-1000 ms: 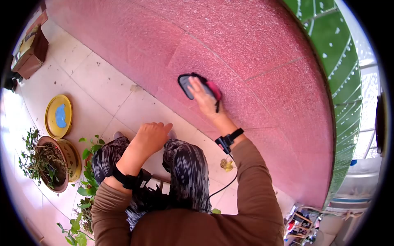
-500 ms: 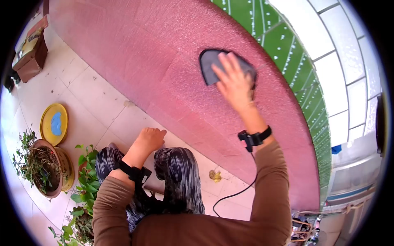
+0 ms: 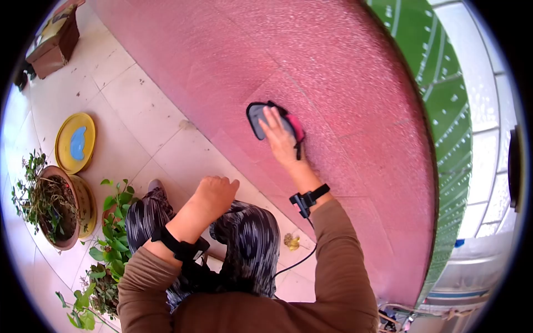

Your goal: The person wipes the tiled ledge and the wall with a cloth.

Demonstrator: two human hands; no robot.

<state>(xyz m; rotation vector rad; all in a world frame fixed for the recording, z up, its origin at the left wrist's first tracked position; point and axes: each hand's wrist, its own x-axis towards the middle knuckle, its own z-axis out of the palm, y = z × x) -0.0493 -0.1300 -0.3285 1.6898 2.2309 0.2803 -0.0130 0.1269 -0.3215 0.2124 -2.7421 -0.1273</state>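
Black-edged grey pad lies on the pink tiled surface, far and right of my loosely curled left hand, whose contents I cannot tell, under my flat right hand, seemingly mid-rub, so the next move calls for even palm pressure.

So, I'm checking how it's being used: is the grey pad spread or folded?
Looks spread: the grey pad shows a broad face beneath the right hand. Whether its pink edge is tucked under, I cannot tell.
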